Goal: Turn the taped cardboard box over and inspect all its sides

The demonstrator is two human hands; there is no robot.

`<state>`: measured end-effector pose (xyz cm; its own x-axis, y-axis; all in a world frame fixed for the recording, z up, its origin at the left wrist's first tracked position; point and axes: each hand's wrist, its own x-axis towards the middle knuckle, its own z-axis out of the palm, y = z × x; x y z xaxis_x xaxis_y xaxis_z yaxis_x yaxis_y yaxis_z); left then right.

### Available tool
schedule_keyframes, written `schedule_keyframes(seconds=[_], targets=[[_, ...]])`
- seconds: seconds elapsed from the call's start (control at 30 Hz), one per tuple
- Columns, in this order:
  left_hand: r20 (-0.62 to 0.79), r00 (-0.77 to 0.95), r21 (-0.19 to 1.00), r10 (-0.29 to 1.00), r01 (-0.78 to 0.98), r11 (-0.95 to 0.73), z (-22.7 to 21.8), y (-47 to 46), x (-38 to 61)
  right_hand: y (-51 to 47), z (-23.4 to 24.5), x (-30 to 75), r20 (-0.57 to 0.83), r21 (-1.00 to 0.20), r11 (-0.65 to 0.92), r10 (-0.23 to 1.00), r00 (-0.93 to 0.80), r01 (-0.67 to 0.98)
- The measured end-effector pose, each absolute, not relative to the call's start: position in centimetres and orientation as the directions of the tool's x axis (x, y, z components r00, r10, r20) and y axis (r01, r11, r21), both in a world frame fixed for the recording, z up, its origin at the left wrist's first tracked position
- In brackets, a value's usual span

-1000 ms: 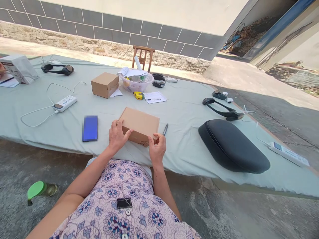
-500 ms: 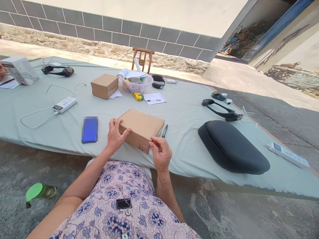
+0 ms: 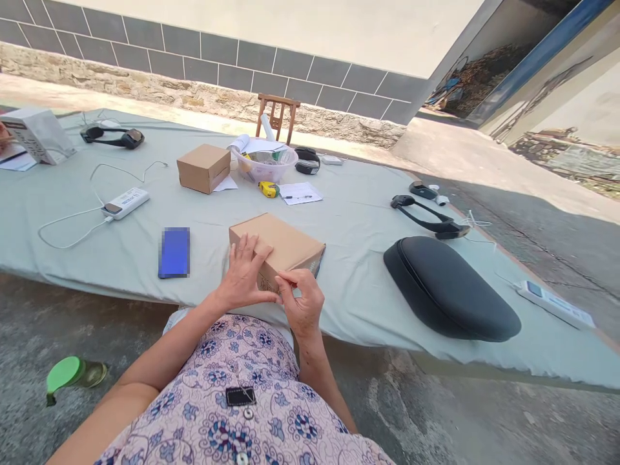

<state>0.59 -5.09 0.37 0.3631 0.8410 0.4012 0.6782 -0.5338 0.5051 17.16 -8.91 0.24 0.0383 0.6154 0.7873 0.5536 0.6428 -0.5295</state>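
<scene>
A flat brown cardboard box (image 3: 285, 242) lies on the cloth-covered table (image 3: 358, 213) right in front of me. My left hand (image 3: 245, 274) rests flat on its near left part, fingers spread over the top and front face. My right hand (image 3: 303, 297) pinches at the box's near front corner with thumb and fingers. A black pen (image 3: 317, 266) is almost hidden behind the box's right side. A blue phone (image 3: 174, 251) lies left of the box.
A second cardboard box (image 3: 203, 167), a clear bowl (image 3: 264, 163), a yellow tape measure (image 3: 268, 188), a paper with pen (image 3: 300, 192), power banks (image 3: 124, 201) (image 3: 555, 303) with cables, black headsets (image 3: 429, 216) (image 3: 112, 135) and a black case (image 3: 448, 287) lie around. A green-lidded jar (image 3: 72, 373) stands on the ground.
The box has been turned clockwise and pulled a little nearer. My left hand slid onto its front top; my right hand moved left to the near corner.
</scene>
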Motion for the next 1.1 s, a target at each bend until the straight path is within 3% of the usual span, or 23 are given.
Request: schedule_keyframes(seconds=[0.23, 0.43, 0.53, 0.67, 0.87, 1.1], targets=[[0.464, 0.388, 0.472, 0.797, 0.653, -0.593, 0.0, -4.9, 0.8, -8.6, -0.3, 17.2, 0.758, -0.534, 0.593, 0.652, 0.03, 0.602], [0.541, 0.4, 0.414, 0.74, 0.639, -0.649, 0.1, -4.4, -0.5, -7.5, -1.0, 19.4, 0.792, -0.512, 0.471, 0.582, 0.184, 0.718], [0.587, 0.434, 0.388, 0.683, 0.589, -0.709, 0.1, -4.0, -1.3, -7.0, -1.1, 20.7, 0.751, -0.6, 0.385, 0.573, 0.328, 0.701], [0.626, 0.446, 0.374, 0.639, 0.547, -0.749, 0.1, -3.6, -2.0, -6.5, -1.5, 21.5, 0.579, -0.797, 0.331, 0.659, 0.481, 0.506], [0.64, 0.356, 0.516, 0.68, 0.456, -0.725, 0.7, -3.5, -2.9, -5.9, -2.5, 21.6, 0.382, -0.923, 0.301, 0.803, 0.458, 0.242], [0.595, 0.081, 0.741, 0.799, 0.33, -0.585, 1.2, -3.1, -3.5, -6.0, -3.0, 20.9, 0.37, -0.929, 0.351, 0.866, 0.335, 0.118]])
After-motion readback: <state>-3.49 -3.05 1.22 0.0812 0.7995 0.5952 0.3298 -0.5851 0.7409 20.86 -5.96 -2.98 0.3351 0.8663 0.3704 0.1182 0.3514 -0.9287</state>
